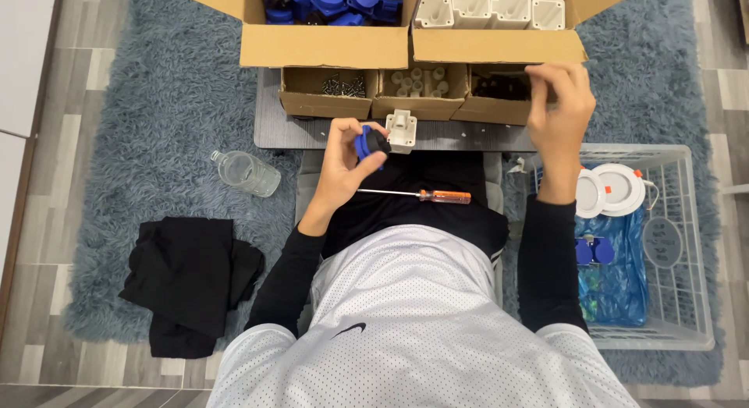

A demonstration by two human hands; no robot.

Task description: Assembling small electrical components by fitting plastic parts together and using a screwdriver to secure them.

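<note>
My left hand (343,162) holds a small blue and black plastic part (370,142) just in front of a white plastic housing (402,129) on the low grey board (269,127). My right hand (560,104) reaches with pinched fingers into the right small cardboard tray of black parts (499,86); whether it grips anything I cannot tell. A screwdriver with an orange handle (443,196) lies across my lap between the two arms.
Small trays hold screws (343,86) and white cylinders (418,80). Behind them big open cartons hold blue parts (328,2) and white housings (488,6). A white basket (686,252) with round white lamps stands right. A clear bottle (246,172) and black cloth (187,283) lie left on the blue rug.
</note>
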